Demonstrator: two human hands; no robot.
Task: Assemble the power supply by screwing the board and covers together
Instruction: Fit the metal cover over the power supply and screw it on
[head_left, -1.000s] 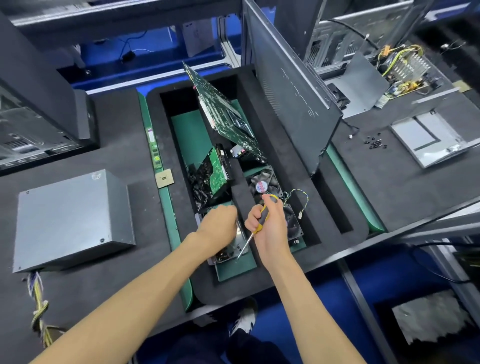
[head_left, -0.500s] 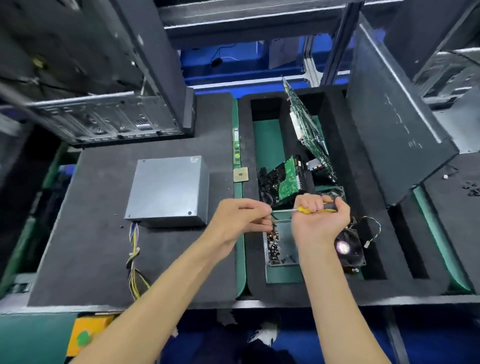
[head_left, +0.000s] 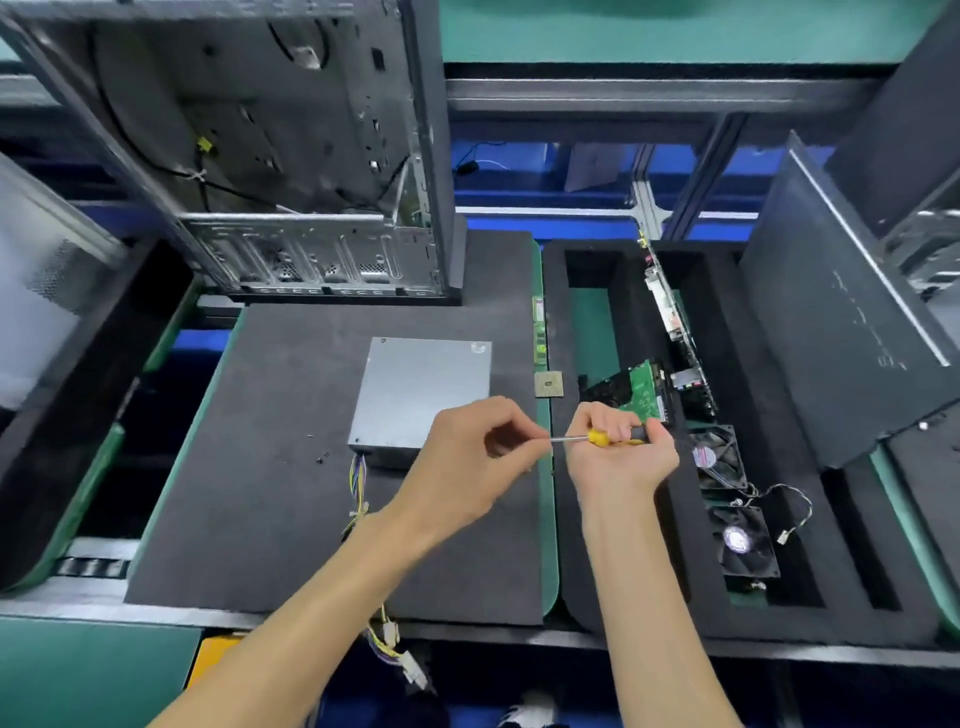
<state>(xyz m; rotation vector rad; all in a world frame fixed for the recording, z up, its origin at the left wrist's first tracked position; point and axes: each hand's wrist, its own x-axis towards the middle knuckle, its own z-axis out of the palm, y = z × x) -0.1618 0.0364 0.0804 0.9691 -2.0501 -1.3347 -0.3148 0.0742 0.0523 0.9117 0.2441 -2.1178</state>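
Note:
A grey metal power supply box (head_left: 423, 389) lies on the dark foam mat (head_left: 270, 467), its bundle of coloured wires (head_left: 358, 483) trailing toward me. My right hand (head_left: 618, 457) grips a yellow-and-black screwdriver (head_left: 602, 437) held level, shaft pointing left. My left hand (head_left: 467, 467) pinches the shaft's tip between thumb and fingers, just in front of the box's near right corner. Whether a screw sits at the tip is hidden by the fingers. Two small dark screws (head_left: 318, 457) lie on the mat left of the box.
An open computer case (head_left: 311, 249) stands behind the mat. To the right, a black foam tray (head_left: 587, 519) holds circuit boards (head_left: 647, 389), two fans (head_left: 719, 457) and a leaning dark panel (head_left: 841, 332). A CPU chip (head_left: 548, 384) and a memory stick (head_left: 539, 332) lie on the green strip.
My view and both hands have shifted left, from over the foam tray toward the power supply box. The screwdriver went from slanted down to level, and my left hand took hold of its tip.

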